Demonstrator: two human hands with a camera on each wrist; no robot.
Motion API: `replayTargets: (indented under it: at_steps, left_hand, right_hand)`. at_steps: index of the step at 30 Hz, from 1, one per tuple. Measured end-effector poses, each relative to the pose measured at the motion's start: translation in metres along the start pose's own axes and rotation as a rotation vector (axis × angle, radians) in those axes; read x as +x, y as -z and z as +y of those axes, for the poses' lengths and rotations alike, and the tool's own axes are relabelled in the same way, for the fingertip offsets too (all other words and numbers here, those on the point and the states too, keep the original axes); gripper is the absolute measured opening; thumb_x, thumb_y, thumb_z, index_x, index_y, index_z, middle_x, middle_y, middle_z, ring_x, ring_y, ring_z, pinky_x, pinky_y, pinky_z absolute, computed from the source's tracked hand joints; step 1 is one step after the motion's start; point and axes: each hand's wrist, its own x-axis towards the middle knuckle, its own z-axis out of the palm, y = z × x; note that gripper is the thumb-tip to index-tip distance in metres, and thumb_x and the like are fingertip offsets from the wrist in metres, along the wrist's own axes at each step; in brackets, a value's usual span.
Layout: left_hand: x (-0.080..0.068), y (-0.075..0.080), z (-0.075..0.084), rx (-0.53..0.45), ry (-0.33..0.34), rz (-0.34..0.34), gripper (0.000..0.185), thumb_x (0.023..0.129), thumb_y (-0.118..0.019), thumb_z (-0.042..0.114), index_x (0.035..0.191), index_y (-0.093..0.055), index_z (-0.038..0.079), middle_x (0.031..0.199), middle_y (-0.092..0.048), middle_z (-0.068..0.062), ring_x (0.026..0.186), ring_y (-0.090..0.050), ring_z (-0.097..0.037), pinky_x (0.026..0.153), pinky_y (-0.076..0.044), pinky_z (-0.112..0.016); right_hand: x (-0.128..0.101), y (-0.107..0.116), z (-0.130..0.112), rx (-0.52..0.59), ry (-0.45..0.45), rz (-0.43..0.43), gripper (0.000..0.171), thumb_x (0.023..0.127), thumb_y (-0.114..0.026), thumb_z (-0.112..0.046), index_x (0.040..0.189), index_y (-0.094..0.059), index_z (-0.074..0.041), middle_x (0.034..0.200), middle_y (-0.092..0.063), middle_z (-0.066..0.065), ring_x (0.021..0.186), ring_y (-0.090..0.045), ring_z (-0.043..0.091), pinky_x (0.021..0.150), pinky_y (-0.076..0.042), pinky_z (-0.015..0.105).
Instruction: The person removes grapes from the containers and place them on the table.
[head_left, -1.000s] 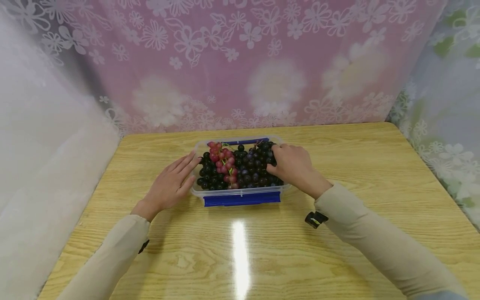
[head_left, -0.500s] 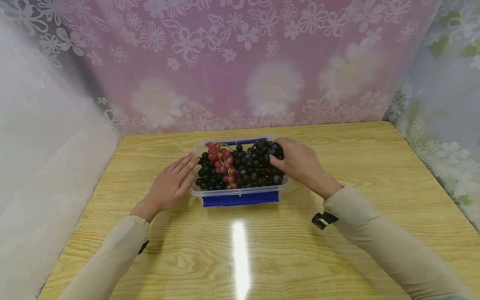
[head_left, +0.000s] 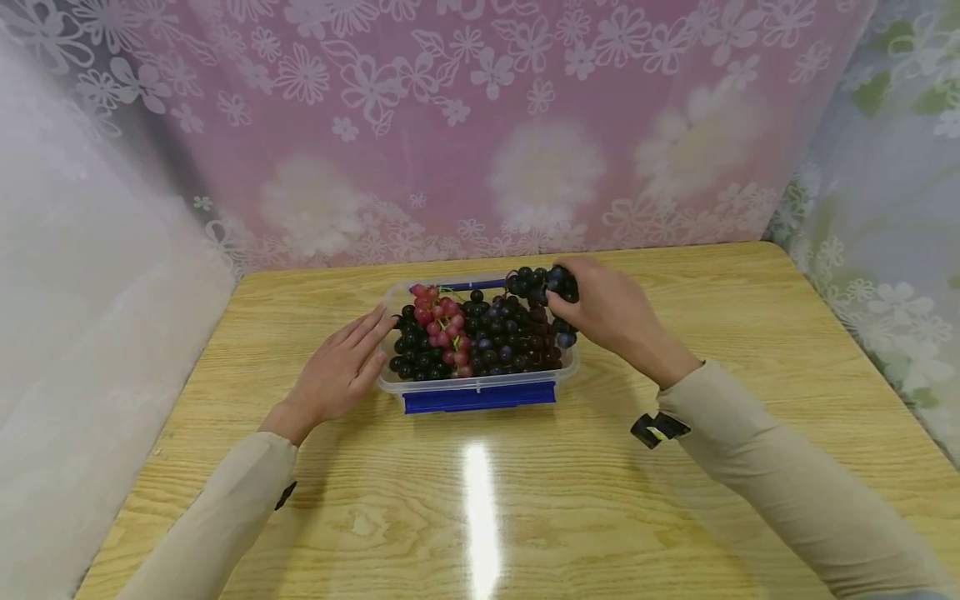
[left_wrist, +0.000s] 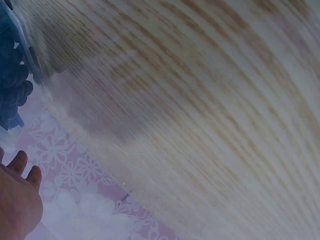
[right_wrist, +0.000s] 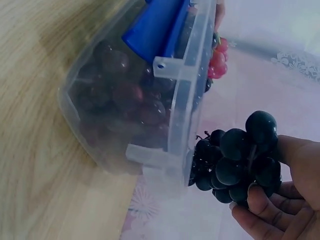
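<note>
The left hand lies straight-fingered, gripping nothing, at the left of the box, while a dark bunch at the far right corner is pinched by the right hand, seemingly a lift-out step that calls for gently clearing the rim.

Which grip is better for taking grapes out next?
Probably the right grip: it holds dark grapes at the right end of the box. The left grip lies at its left edge, holding nothing.
</note>
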Motion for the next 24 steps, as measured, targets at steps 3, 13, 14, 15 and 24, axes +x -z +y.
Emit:
replayTargets:
  at_steps: [3, 13, 14, 15, 24]
  left_hand:
    - [0.0, 0.0, 0.0, -0.003, 0.001, 0.002, 0.054, 0.104, -0.035, 0.033, 0.154, -0.024, 0.014, 0.159, -0.013, -0.003, 0.142, -0.02, -0.027, 0.112, -0.019, -0.048]
    - [-0.001, -0.002, 0.0, -0.005, 0.001, -0.002, 0.054, 0.104, -0.038, 0.028, 0.154, -0.023, 0.014, 0.159, -0.012, -0.003, 0.141, -0.021, -0.029, 0.112, -0.02, -0.05]
    - [-0.001, -0.002, 0.0, -0.002, 0.002, -0.002, 0.054, 0.104, -0.039, 0.027, 0.154, -0.022, 0.014, 0.159, -0.012, -0.004, 0.141, -0.021, -0.029, 0.112, -0.02, -0.05]
    - [-0.001, -0.002, 0.0, 0.001, 0.004, -0.002, 0.055, 0.103, -0.04, 0.026, 0.154, -0.022, 0.014, 0.159, -0.012, -0.004, 0.141, -0.021, -0.029, 0.112, -0.02, -0.049]
    - [-0.001, -0.001, 0.0, 0.005, 0.0, 0.006, 0.054, 0.104, -0.038, 0.029, 0.154, -0.023, 0.014, 0.159, -0.013, -0.004, 0.141, -0.021, -0.028, 0.112, -0.019, -0.049]
  right_hand:
    - [0.0, 0.004, 0.002, -0.001, -0.009, 0.002, 0.048, 0.094, -0.06, -0.027, 0.133, -0.053, 0.0, 0.119, -0.061, 0.021, 0.055, -0.056, 0.02, 0.044, -0.042, 0.034]
    - [-0.005, 0.019, 0.012, -0.035, -0.03, 0.033, 0.048, 0.093, -0.061, -0.026, 0.133, -0.052, 0.0, 0.103, -0.065, 0.021, 0.053, -0.054, 0.022, 0.046, -0.042, 0.037]
    - [-0.006, 0.021, 0.013, -0.039, -0.036, 0.03, 0.048, 0.093, -0.061, -0.026, 0.133, -0.052, 0.0, 0.102, -0.065, 0.021, 0.051, -0.053, 0.022, 0.045, -0.041, 0.037]
    - [-0.007, 0.023, 0.014, -0.039, -0.045, 0.022, 0.05, 0.093, -0.061, -0.026, 0.134, -0.051, 0.001, 0.105, -0.064, 0.022, 0.051, -0.053, 0.022, 0.045, -0.041, 0.037]
    - [-0.017, 0.037, 0.029, -0.011, -0.131, 0.035, 0.051, 0.093, -0.06, -0.026, 0.134, -0.049, 0.003, 0.082, -0.066, 0.017, 0.048, -0.052, 0.02, 0.043, -0.039, 0.035]
